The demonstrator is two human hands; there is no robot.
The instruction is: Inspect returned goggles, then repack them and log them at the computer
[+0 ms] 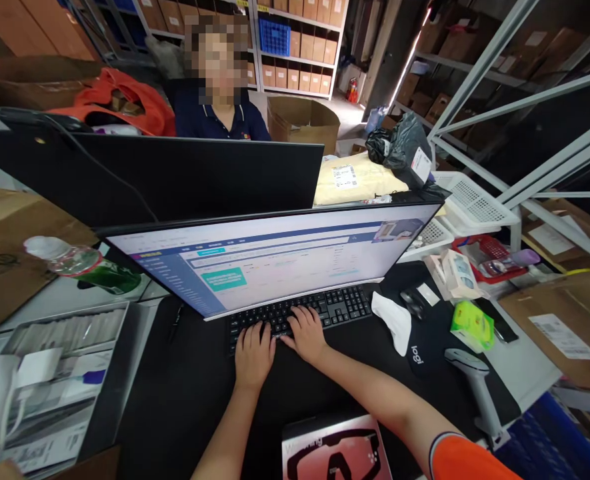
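Note:
My left hand point(255, 352) rests on the left part of a black keyboard point(345, 305), its fingers spread over the keys. Beside it, my right hand point(305, 333) lies on the middle of the same keyboard, fingers apart and holding nothing. Just behind the keys stands a lit monitor point(285, 263) showing a web page with a blue bar and teal boxes. A white cloth-like piece point(393, 321) lies at the keyboard's right end. Near my forearms, a box with a picture of goggles point(335, 448) sits at the desk's front edge.
To the right are a mouse point(413, 305), a barcode scanner point(472, 373), a green tissue pack point(473, 325) and white baskets point(477, 200). On the left stand a green-labelled bottle point(87, 267) and a tray of papers point(69, 347). Another person point(219, 120) sits behind a second monitor point(199, 173).

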